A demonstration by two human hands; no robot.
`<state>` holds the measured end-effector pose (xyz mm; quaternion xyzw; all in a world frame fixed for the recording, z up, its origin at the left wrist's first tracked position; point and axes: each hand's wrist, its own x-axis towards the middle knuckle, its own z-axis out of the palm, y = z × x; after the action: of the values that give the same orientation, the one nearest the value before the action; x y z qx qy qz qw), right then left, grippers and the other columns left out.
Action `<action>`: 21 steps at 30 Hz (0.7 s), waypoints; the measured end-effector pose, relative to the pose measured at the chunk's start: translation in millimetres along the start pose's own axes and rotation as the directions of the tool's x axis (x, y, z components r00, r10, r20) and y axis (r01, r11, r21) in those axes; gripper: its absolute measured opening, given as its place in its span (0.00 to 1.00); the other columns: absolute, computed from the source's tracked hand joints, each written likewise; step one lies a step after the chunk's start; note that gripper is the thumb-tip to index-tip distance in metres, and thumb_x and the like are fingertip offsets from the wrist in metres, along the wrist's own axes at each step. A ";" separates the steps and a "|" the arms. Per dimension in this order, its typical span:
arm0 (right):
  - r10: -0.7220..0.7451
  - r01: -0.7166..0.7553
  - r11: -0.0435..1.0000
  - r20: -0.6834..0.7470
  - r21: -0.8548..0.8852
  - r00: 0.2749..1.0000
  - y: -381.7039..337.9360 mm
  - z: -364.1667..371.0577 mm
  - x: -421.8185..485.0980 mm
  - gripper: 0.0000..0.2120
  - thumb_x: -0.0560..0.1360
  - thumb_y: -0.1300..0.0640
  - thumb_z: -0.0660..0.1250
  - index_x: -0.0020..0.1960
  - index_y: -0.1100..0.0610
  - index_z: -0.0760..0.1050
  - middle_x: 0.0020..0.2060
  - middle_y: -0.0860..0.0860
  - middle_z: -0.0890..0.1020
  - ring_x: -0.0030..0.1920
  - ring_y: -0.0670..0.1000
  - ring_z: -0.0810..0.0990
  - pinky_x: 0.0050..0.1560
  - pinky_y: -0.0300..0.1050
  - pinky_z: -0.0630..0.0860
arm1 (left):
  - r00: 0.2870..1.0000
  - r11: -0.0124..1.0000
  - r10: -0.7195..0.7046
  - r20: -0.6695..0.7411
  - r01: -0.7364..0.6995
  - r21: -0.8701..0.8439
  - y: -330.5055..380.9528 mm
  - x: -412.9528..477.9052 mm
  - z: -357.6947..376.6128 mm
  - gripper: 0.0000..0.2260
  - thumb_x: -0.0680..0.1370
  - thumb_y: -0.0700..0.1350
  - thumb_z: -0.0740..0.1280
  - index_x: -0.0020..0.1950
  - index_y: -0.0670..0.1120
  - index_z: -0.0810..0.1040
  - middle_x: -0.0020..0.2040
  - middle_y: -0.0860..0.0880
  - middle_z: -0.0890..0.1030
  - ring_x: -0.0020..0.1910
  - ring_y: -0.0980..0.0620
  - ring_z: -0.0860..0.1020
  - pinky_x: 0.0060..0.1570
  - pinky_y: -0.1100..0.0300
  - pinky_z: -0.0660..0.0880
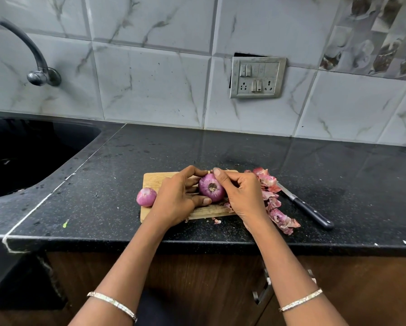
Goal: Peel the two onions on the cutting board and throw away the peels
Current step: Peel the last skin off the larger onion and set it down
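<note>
A purple onion [211, 188] is held just above the wooden cutting board [153, 178], its root end facing me. My left hand [178, 198] grips it from the left, thumb under it and fingers over the top. My right hand [240, 194] holds it from the right, with the thumb pressed on its upper edge. A second, smaller onion [146, 196], pink and shiny, lies on the board's left edge. Loose pink peels [273, 201] are piled on the counter right of the board, partly hidden by my right hand.
A black-handled knife [307, 209] lies on the black counter [117, 184] beyond the peels, pointing away to the left. A dark sink [28, 151] with a wall tap [36, 64] is at the far left. A socket plate [257, 77] sits on the tiled wall.
</note>
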<state>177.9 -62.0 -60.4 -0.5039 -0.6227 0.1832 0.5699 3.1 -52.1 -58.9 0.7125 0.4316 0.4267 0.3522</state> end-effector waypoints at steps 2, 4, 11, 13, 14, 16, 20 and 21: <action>0.002 -0.001 0.999 0.017 -0.051 1.000 1.0 -0.6 -0.4 0.10 0.79 0.51 0.70 0.54 0.54 0.86 0.48 0.43 0.86 0.53 0.38 0.83 0.57 0.46 0.81 | 1.000 1.000 0.001 0.001 -0.001 -0.018 -0.1 -0.2 0.7 0.26 0.68 0.35 0.81 0.62 0.48 0.78 0.59 0.47 0.84 0.53 0.61 0.82 0.57 0.64 0.79; 0.021 -0.015 0.997 0.081 -0.069 0.997 1.3 -2.6 -2.1 0.13 0.77 0.53 0.73 0.60 0.54 0.84 0.55 0.45 0.85 0.58 0.39 0.82 0.61 0.46 0.80 | 1.000 1.000 0.004 0.002 -0.004 -0.022 -1.2 0.2 0.6 0.26 0.68 0.36 0.81 0.63 0.49 0.78 0.60 0.47 0.84 0.54 0.59 0.83 0.59 0.61 0.79; 0.036 -0.030 0.999 0.154 -0.035 0.987 -0.8 -5.8 -3.3 0.22 0.72 0.58 0.72 0.65 0.57 0.81 0.62 0.51 0.83 0.60 0.41 0.81 0.61 0.46 0.80 | 1.000 1.000 0.018 -0.009 -0.018 -0.013 -7.3 2.9 1.2 0.27 0.67 0.37 0.81 0.63 0.49 0.79 0.59 0.47 0.84 0.55 0.57 0.84 0.61 0.54 0.80; 0.030 -0.024 0.999 0.159 -0.035 0.987 -1.8 -7.8 -3.9 0.23 0.71 0.58 0.68 0.66 0.58 0.80 0.63 0.52 0.82 0.61 0.40 0.81 0.60 0.44 0.80 | 1.000 1.000 0.022 -0.010 -0.022 -0.014 -7.5 3.3 1.8 0.27 0.67 0.38 0.82 0.63 0.49 0.79 0.59 0.47 0.84 0.55 0.57 0.84 0.61 0.54 0.80; 0.027 -0.021 0.999 0.164 -0.036 0.986 -1.8 -8.4 -4.4 0.24 0.71 0.58 0.67 0.67 0.59 0.79 0.63 0.52 0.82 0.61 0.40 0.81 0.59 0.43 0.81 | 1.000 1.000 0.025 -0.012 -0.025 -0.013 -8.1 3.5 1.9 0.27 0.67 0.38 0.82 0.63 0.50 0.79 0.59 0.48 0.85 0.55 0.57 0.84 0.61 0.53 0.80; 0.024 -0.017 0.999 0.175 -0.043 0.984 -2.2 -9.2 -4.6 0.27 0.69 0.57 0.66 0.68 0.59 0.78 0.64 0.51 0.82 0.61 0.41 0.81 0.58 0.44 0.81 | 1.000 1.000 0.028 -0.015 -0.028 -0.009 -9.0 3.8 1.8 0.27 0.67 0.38 0.82 0.63 0.51 0.79 0.59 0.48 0.84 0.55 0.57 0.84 0.61 0.53 0.80; 0.025 -0.016 0.999 0.197 -0.048 0.980 1.3 -9.0 -3.1 0.26 0.72 0.56 0.75 0.69 0.58 0.77 0.63 0.51 0.82 0.59 0.43 0.82 0.60 0.45 0.81 | 0.999 0.999 0.033 -0.019 -0.033 -0.004 -8.9 3.9 1.6 0.27 0.67 0.38 0.82 0.63 0.50 0.79 0.59 0.48 0.84 0.54 0.58 0.84 0.60 0.54 0.80; 0.031 -0.023 0.999 0.192 -0.043 0.981 2.2 -8.4 -3.1 0.26 0.71 0.56 0.76 0.68 0.57 0.78 0.63 0.51 0.82 0.59 0.43 0.82 0.60 0.46 0.81 | 0.999 0.999 0.033 -0.020 -0.033 -0.003 -8.7 3.7 1.7 0.26 0.67 0.38 0.82 0.62 0.50 0.79 0.59 0.49 0.84 0.53 0.59 0.84 0.60 0.55 0.80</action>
<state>185.8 -66.5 -61.5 -0.5039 -0.6715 0.2262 0.4940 2.8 -45.7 -66.0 0.7146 0.4226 0.4403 0.3419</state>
